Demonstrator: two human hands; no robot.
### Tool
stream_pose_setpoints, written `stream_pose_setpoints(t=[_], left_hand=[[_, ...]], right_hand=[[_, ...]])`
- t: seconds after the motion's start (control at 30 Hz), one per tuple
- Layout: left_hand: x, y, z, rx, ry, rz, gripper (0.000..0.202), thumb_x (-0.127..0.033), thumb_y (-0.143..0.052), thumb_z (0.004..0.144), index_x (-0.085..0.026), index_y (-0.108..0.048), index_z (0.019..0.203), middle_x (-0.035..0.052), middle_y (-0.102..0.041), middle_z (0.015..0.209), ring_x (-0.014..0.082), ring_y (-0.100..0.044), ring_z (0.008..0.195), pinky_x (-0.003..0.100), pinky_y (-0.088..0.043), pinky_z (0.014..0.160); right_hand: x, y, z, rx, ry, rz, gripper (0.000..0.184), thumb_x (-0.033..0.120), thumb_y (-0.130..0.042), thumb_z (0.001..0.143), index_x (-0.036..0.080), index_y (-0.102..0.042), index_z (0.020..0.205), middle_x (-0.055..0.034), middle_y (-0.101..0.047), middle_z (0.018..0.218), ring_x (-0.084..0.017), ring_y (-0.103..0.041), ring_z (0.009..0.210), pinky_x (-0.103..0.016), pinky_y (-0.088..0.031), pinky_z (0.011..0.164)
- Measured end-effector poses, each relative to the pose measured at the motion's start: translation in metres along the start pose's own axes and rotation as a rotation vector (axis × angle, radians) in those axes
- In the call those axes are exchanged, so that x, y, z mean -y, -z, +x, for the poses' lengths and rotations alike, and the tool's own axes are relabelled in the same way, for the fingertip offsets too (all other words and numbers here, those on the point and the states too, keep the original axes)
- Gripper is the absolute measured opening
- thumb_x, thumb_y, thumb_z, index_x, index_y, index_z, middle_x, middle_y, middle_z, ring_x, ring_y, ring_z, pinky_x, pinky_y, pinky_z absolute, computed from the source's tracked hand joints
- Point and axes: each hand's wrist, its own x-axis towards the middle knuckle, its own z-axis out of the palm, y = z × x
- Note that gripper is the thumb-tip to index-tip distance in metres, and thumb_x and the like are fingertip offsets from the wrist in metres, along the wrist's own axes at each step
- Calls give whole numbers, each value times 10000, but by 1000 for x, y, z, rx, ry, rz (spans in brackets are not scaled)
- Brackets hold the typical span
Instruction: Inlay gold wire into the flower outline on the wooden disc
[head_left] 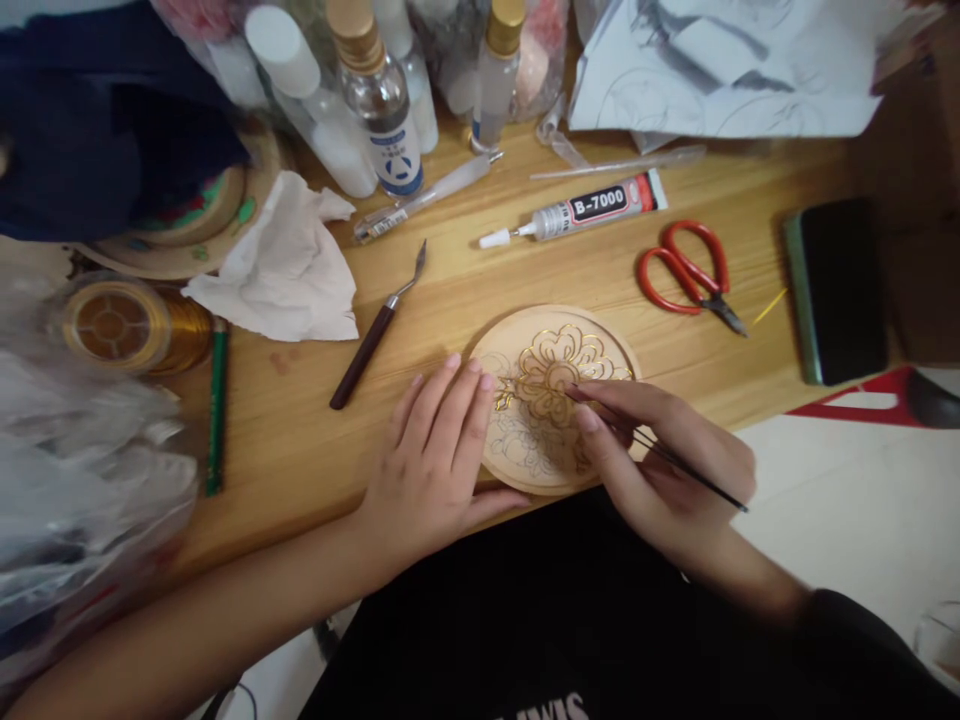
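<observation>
Black shirt (480, 610); round plaque (514, 328) steadied by flat left hand (435, 440), tweezers (694, 472) pinched by right hand (667, 445); flower (559, 368) mostly wired, lower sketch (534, 442) unwired.

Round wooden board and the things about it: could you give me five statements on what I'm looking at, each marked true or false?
1. The right hand holds black tweezers. True.
2. The red-handled cutters lie left of the phone. True.
3. The left hand grips the glue tube. False: it rests on the board, and the tube lies on the table.
4. Every drawn line on the board is gold. False: the lower lines are grey.
5. The pencil is green. True.
</observation>
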Motion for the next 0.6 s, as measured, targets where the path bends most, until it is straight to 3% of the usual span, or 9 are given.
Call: stream_pose_setpoints(t=[0.3,0.6], left_hand=[[-1,-1,-1,9,20,-25,950,-787,-426,840,-21,-443,1399,253,-537,1371,388,-416,1363,518,-308,1139],[-1,-1,0,53,20,-10,946,-805,-454,810,-60,-471,1393,245,-490,1421,393,-381,1380,529,-291,1135]], right_hand=[[-3,-1,-4,-37,18,3,317,103,-736,790,202,-673,1084,-22,-756,959,-136,-717,767,-236,-619,713],[3,-3,-4,45,-24,-22,189,175,-674,859,207,-654,1045,-34,-758,925,-149,-727,741,-248,-621,692]])
